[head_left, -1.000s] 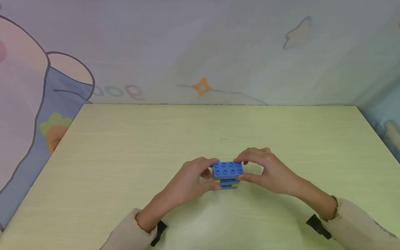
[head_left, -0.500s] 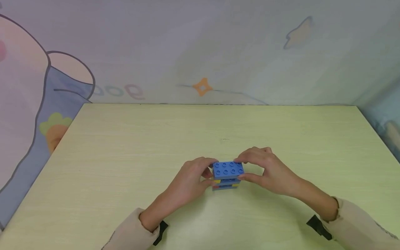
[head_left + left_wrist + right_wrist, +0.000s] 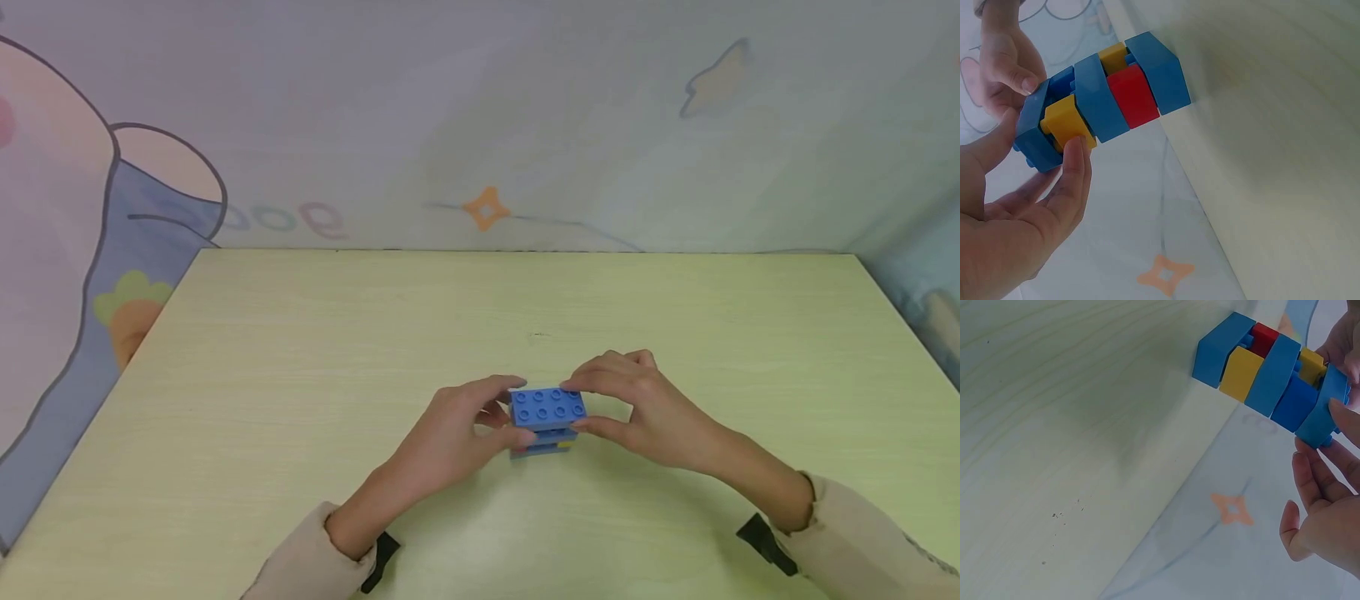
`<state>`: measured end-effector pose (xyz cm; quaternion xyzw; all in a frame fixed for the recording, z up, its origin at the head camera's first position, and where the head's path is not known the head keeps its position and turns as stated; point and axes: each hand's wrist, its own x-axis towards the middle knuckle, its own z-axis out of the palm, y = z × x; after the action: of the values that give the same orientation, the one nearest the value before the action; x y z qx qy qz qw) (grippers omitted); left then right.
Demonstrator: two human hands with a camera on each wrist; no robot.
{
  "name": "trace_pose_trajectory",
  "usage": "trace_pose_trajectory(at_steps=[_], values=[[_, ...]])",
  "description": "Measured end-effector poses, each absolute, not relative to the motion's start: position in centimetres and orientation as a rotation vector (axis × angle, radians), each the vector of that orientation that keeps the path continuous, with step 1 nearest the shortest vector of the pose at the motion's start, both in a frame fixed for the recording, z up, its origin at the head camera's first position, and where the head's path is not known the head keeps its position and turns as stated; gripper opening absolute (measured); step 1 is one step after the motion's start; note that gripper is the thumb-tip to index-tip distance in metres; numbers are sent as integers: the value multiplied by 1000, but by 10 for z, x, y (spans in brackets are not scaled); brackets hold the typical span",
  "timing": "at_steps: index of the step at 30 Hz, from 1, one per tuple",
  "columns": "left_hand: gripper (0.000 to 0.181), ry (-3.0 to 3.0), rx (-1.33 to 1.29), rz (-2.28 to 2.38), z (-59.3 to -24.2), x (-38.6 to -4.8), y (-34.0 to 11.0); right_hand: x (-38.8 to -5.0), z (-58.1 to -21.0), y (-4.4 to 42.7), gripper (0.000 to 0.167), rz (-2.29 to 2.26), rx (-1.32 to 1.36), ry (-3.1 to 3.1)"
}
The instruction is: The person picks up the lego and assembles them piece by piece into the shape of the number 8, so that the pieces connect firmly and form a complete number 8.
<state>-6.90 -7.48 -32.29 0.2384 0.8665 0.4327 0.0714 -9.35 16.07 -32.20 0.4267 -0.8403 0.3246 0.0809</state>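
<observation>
A short tower of toy building bricks point(image 3: 542, 454) stands upright on the table. Its top is a blue eight-stud brick point(image 3: 547, 407). Below it, the left wrist view shows a yellow brick point(image 3: 1066, 119), a blue middle brick point(image 3: 1100, 97), then a red brick point(image 3: 1133, 94) and the blue bottom brick point(image 3: 1159, 72). My right hand point(image 3: 645, 408) pinches the top brick's right end between thumb and finger. With bent thumb and fingers, my left hand point(image 3: 457, 433) holds the tower's left end around its upper layers; the thumb covers part of the front.
The pale wooden table point(image 3: 337, 350) spreads around the tower. A patterned cloth wall point(image 3: 390, 125) rises behind its far edge. Black straps point(image 3: 765, 544) show at both beige cuffs.
The left thumb draws back from the tower's front, then returns slightly higher, covering the upper yellow brick. The tower and the right hand stay almost in place.
</observation>
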Motion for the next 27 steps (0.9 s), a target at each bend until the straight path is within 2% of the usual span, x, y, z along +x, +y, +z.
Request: trace_pose_trajectory(at_steps=[6,27], values=[[37,2567,778,1399,-324,-68,-76,-92,-320,160,38,963,1279,-2500],[34,2589,735,1384,-323,-69,-74,-91,-322,162,37,993,1276,-2538]])
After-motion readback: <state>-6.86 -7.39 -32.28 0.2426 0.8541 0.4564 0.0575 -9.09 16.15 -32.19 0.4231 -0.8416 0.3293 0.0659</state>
